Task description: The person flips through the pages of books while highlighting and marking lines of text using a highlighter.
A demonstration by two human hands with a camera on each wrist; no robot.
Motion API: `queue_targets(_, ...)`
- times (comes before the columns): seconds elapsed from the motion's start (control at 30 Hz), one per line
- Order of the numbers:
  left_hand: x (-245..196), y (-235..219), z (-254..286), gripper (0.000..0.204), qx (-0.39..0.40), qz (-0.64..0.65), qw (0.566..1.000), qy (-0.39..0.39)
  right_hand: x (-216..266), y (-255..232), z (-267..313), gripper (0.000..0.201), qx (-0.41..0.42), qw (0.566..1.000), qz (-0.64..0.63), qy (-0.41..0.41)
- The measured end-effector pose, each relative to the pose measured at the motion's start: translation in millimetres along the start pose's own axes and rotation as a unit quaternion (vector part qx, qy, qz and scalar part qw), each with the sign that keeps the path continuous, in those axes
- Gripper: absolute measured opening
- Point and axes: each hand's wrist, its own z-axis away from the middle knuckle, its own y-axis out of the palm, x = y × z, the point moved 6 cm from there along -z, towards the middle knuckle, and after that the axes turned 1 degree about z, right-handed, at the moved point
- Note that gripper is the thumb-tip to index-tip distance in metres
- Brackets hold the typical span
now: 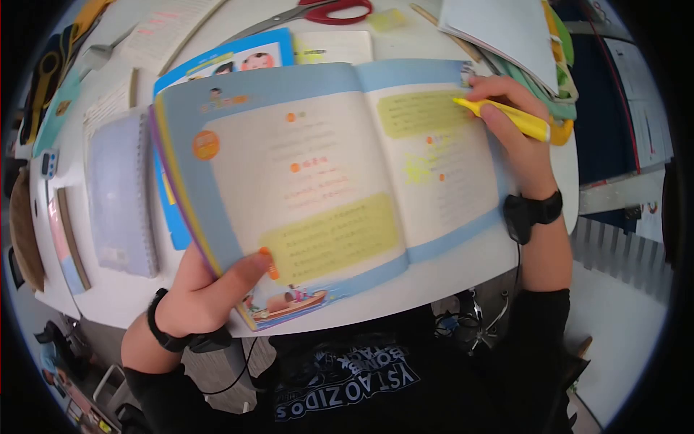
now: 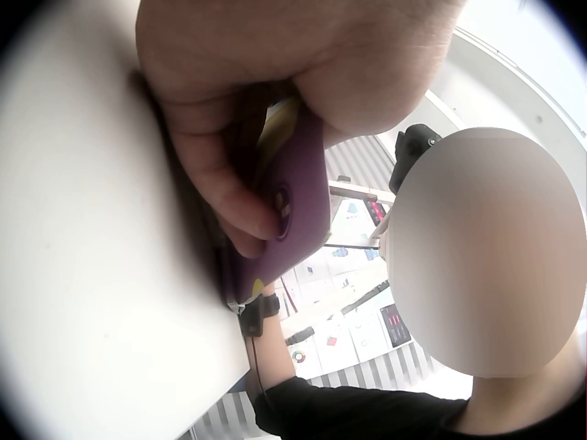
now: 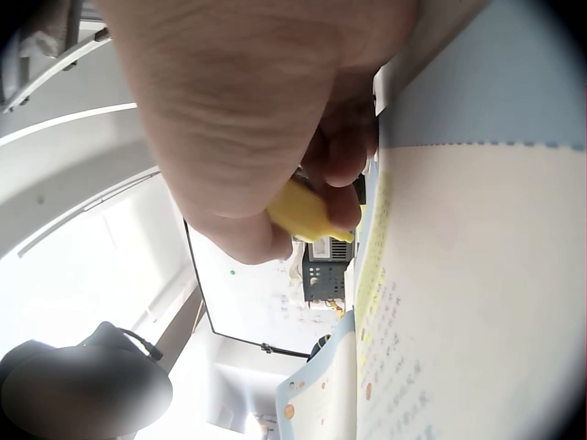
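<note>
An open book with blue page borders and yellow-green text boxes is held up at a slant over the table. My left hand grips its lower left corner, thumb on the page. In the left wrist view, the fingers curl behind the purple cover. My right hand pinches an uncapped yellow highlighter between thumb and fingers, its tip pointing left over the right page's upper text box. Fingers of that hand are at the page's upper right edge. Yellow marks show on that page.
A blue-covered book lies beneath the held one on the white table. To the left is a spiral notebook. Red-handled scissors lie at the back; white papers are stacked at the back right.
</note>
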Motion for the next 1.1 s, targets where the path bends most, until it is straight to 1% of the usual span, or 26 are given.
queue_targets(0.03, -1.1, 2.9, -2.2, 0.037, 0.014, 0.005, 1.0, 0.003, -0.3, -2.9, 0.0, 0.017, -0.009, 1.0, -0.001, 0.001)
queue_targets(0.1, -0.7, 2.0, -2.5, 0.037, 0.0, 0.027, 0.999, -0.021, -1.6, -5.8, 2.8, 0.015, -0.018, 1.0, -0.007, -0.001)
queue_targets(0.17, -0.2, -1.8, -0.2, 0.036, -0.007, 0.008, 1.0, -0.019, -6.4, -2.3, -0.4, 0.012, -0.044, 0.998, -0.051, 0.02)
queue_targets(0.2, -1.2, -1.3, -0.3, 0.036, -0.003, 0.003, 1.0, -0.01, -7.1, -1.9, -1.8, 0.012, -0.043, 0.997, -0.056, 0.015)
queue_targets(0.27, 1.4, -2.6, -0.9, 0.037, 0.017, -0.002, 1.0, -0.004, -10.0, -4.4, -1.4, 0.011, 0.01, 1.0, -0.027, 0.007)
queue_targets(0.37, 1.4, -1.2, 0.1, 0.038, 0.012, -0.006, 1.0, -0.011, -9.5, -4.0, -0.6, 0.011, 0.019, 1.0, 0.004, 0.006)
queue_targets(0.5, 4.2, -1.8, 0.0, 0.038, 0.006, 0.007, 1.0, -0.006, -3.2, -1.1, 1.5, 0.012, -0.009, 1.0, 0.006, -0.005)
queue_targets(0.6, 1.2, -2.6, -0.1, 0.039, 0.025, -0.001, 1.0, 0.011, -4.9, -1.2, -1.1, 0.011, -0.001, 1.0, 0.004, -0.025)
queue_targets(0.67, 2.9, -3.3, 0.0, 0.039, 0.016, -0.016, 1.0, -0.013, -6.3, -2.1, -2.0, 0.011, 0.016, 0.999, 0.005, -0.037)
queue_targets(0.7, 1.6, -0.2, -1.1, 0.039, 0.025, -0.011, 1.0, -0.007, -5.8, -3.7, -1.7, 0.011, 0.014, 0.999, 0.017, -0.035)
queue_targets(0.77, 2.8, -1.1, -0.2, 0.039, -0.015, 0.016, 1.0, -0.013, -3.5, -1.5, -2.2, 0.012, 0.001, 0.999, 0.012, -0.046)
queue_targets(0.8, 7.3, -3.4, 1.3, 0.039, -0.021, 0.032, 0.999, -0.012, -5.1, -1.2, -2.1, 0.014, 0.0, 0.999, 0.016, -0.042)
queue_targets(0.83, 8.5, -3.6, 1.0, 0.039, -0.018, 0.036, 0.999, -0.013, -5.9, -2.7, -2.3, 0.014, 0.001, 0.999, 0.02, -0.038)
queue_targets(0.9, 8.9, -4.7, 2.8, 0.039, -0.024, 0.036, 0.999, -0.032, -5.7, -0.6, -2.6, 0.016, 0.028, 0.998, 0.038, -0.046)
queue_targets(1.0, 8.4, -5.4, 2.9, 0.038, -0.025, 0.028, 0.999, -0.037, -7.5, -0.7, -2.0, 0.016, 0.036, 0.998, 0.026, -0.042)
queue_targets(1.1, 9.0, -6.4, 3.5, 0.036, -0.029, 0.025, 0.999, -0.035, -7.4, -0.4, -2.1, 0.015, 0.022, 0.998, 0.037, -0.041)
